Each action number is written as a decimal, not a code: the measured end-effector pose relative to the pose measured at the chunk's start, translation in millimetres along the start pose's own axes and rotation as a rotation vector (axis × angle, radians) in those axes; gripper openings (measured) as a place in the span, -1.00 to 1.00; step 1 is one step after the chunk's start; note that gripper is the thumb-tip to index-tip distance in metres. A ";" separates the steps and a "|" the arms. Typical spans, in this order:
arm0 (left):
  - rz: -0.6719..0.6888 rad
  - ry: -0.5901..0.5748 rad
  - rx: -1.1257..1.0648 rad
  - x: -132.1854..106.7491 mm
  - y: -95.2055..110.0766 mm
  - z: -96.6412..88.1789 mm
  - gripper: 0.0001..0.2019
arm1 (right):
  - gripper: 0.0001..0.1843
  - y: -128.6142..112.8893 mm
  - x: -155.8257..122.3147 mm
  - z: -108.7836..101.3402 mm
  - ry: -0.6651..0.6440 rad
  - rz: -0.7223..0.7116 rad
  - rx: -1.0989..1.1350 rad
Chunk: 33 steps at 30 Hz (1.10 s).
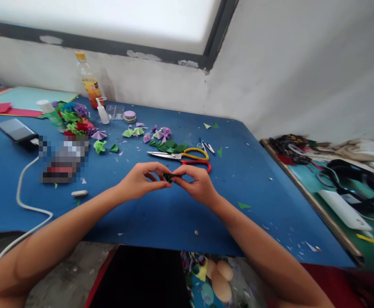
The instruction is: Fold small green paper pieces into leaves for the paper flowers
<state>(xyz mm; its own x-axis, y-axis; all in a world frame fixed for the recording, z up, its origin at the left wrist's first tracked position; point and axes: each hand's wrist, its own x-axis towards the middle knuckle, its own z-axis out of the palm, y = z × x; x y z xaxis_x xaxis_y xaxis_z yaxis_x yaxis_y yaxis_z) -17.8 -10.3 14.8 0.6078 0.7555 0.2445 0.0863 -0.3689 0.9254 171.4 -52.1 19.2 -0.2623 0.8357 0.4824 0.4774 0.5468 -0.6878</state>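
Left hand [142, 182]: centre of the frame, thumb and fingers pinching one end of the dark green piece.
Right hand [199, 185]: just right of centre, pinching the other end.
Dark green piece [167, 176]: mid-frame between the fingertips, over the blue worktop [254, 171], largely hidden; opposed pulling could tear it, uneven pressure could crease it askew.
Scissors [175, 156]: just beyond both hands; a forward slip could knock them into the folded green pieces [170, 145].
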 end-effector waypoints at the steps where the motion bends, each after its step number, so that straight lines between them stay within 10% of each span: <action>1: 0.003 0.003 0.011 0.0 -0.2 0.2 -0.76 | -0.84 0.4 0.0 0.3 0.003 0.000 -0.006; 11: -0.009 0.044 -0.007 0.6 -1.2 0.0 -0.77 | -0.81 9.1 -2.6 3.8 0.026 -0.025 -0.075; 19: -0.214 -0.039 -0.254 8.4 -5.1 -3.8 -0.69 | -0.87 10.8 -2.2 -1.3 -0.004 -0.322 -0.302; 33: -0.361 -0.201 0.070 5.7 -4.3 -4.8 -0.83 | -0.89 8.1 0.0 4.0 -0.298 0.425 0.203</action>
<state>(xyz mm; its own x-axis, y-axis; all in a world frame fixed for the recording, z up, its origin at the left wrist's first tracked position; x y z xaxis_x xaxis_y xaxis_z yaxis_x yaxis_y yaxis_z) -18.5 -1.8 13.5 0.6701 0.7248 -0.1599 0.3712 -0.1407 0.9178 171.9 -47.5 11.5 -0.3217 0.9467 -0.0145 0.4297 0.1323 -0.8932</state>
